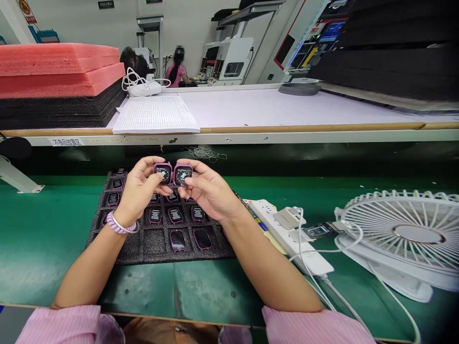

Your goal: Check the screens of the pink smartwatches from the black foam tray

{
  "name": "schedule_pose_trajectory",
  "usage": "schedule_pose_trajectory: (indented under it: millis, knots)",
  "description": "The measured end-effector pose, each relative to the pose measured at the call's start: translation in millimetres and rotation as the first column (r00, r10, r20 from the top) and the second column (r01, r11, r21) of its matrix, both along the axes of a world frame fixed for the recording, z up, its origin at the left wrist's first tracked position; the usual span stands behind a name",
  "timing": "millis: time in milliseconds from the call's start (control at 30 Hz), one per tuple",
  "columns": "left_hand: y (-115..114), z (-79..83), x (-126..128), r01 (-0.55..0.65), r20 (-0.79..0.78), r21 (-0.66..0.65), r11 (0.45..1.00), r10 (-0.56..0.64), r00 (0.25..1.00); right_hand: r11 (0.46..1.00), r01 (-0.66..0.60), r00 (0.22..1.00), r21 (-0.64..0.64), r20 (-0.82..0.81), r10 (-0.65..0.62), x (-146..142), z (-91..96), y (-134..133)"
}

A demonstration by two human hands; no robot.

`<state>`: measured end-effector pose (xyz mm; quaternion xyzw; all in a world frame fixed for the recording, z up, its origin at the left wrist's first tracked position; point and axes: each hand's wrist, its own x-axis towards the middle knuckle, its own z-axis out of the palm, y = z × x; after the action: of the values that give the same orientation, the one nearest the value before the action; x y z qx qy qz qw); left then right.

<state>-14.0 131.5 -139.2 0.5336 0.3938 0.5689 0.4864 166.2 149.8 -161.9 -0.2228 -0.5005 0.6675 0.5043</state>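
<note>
My left hand (141, 184) grips a purple-framed smartwatch (163, 171), its thumb lying on the lit screen. Beside it, a second purple smartwatch (182, 173) is pinched in my right hand (210, 191), the thumb at the lower edge of its screen. The two watches are held up side by side, faces towards me, with graphics lit on both. Under my hands lies a black foam tray (154, 243) with square pockets. Several more purple watches sit in it; some, like this watch (175, 215), show white text, while a front-row watch (202, 238) has a dark screen.
A white power strip (287, 234) with cables and a white fan (405, 234) stand to the right. Behind, a raised shelf holds red foam sheets (60, 67), a paper form (158, 114) and black stacked sheets (390, 57). A person (176, 69) sits in the background.
</note>
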Motion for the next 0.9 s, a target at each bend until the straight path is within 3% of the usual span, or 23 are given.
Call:
schedule_pose_trajectory:
  millis: [900]
  knots:
    - [-2.7,-1.7,0.3,0.038,-0.067,0.020,0.999,-0.036,0.997,0.997,0.039,0.999,0.064,0.023,-0.040,-1.9,-0.6,-2.2]
